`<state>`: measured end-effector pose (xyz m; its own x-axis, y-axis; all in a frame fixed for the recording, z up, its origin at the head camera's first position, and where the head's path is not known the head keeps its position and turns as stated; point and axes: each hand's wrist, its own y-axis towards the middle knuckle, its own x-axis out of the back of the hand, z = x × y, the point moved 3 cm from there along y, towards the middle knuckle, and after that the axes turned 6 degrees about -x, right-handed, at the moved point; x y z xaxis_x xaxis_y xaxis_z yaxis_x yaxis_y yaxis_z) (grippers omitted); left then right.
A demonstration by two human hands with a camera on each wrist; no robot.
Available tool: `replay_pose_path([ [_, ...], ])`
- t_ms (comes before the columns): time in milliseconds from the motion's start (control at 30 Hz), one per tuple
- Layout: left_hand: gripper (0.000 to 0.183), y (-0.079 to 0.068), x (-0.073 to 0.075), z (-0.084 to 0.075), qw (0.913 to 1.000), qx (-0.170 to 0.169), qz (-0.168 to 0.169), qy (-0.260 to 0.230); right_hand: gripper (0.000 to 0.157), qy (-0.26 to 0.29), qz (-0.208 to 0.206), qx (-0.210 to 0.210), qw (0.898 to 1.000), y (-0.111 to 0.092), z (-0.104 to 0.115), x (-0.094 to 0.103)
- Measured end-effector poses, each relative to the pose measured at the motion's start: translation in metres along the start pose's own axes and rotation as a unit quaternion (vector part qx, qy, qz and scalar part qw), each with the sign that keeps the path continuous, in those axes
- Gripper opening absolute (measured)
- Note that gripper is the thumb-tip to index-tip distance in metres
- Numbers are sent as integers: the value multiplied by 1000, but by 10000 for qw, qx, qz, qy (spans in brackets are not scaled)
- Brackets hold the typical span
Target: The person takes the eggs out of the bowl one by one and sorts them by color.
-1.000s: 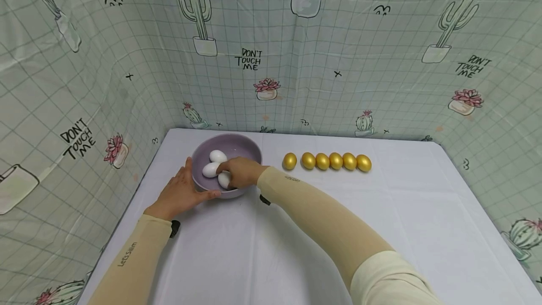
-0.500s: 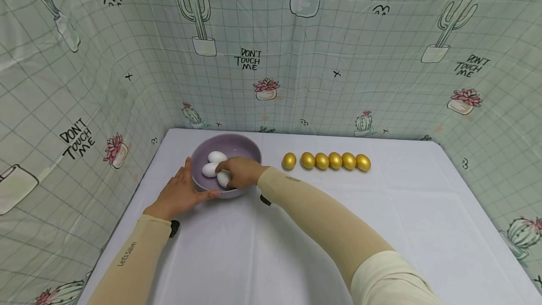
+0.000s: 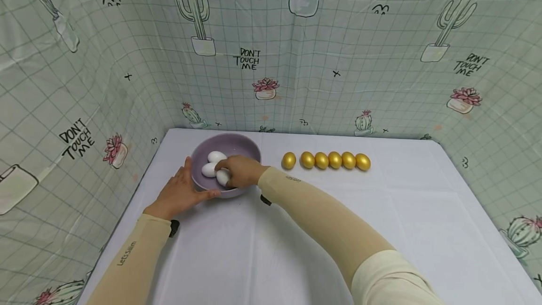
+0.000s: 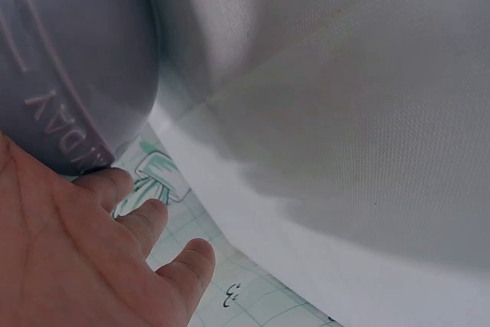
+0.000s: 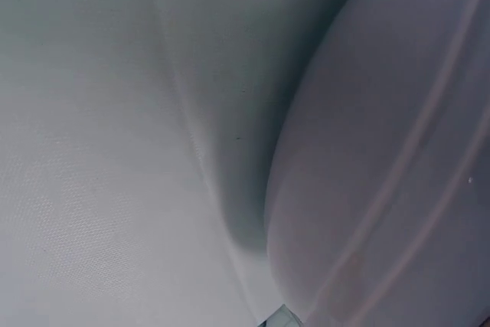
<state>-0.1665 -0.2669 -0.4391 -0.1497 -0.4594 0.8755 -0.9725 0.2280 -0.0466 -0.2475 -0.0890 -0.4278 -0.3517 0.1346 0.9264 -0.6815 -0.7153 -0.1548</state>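
A purple bowl point(image 3: 237, 142) stands toward the back left of the table with three white eggs visible inside: one egg point(image 3: 217, 156) at the back, another egg point(image 3: 209, 170) at the left, and a front egg point(image 3: 223, 177). My right hand point(image 3: 242, 171) reaches over the bowl's right side and grips the front egg between fingers and thumb; the palm side is hidden. At the bowl's left and front, my left hand point(image 3: 179, 192) rests against the outside, fingers extended and thumb along the front rim. In the left wrist view, its fingers point(image 4: 144, 223) lie beside the bowl's lettered wall point(image 4: 84, 51).
Several golden eggs point(image 3: 334, 160) lie in a row to the right of the bowl, the leftmost slightly apart. A white cloth point(image 3: 423, 211) covers the table. Curtain walls point(image 3: 330, 102) printed with cacti rise behind it and at both sides.
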Motion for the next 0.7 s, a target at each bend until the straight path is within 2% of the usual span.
replay_pose_path([
  [233, 139, 0, 0, 0, 10000, 20, -5, -26, 53, 70, -172, -96, 9998, -1, -1, 8],
  [400, 140, 0, 0, 0, 10000, -3, -20, 5, 52, 158, -471, -27, 9988, -9, -2, 23],
  [533, 138, -1, 1, 0, 10000, -15, -32, 12, 52, 210, -679, 98, 9974, -20, -7, 39],
  [700, 138, -1, 1, 0, 10000, -13, -41, -18, 54, 213, -845, 58, 9962, -40, -21, 56],
])
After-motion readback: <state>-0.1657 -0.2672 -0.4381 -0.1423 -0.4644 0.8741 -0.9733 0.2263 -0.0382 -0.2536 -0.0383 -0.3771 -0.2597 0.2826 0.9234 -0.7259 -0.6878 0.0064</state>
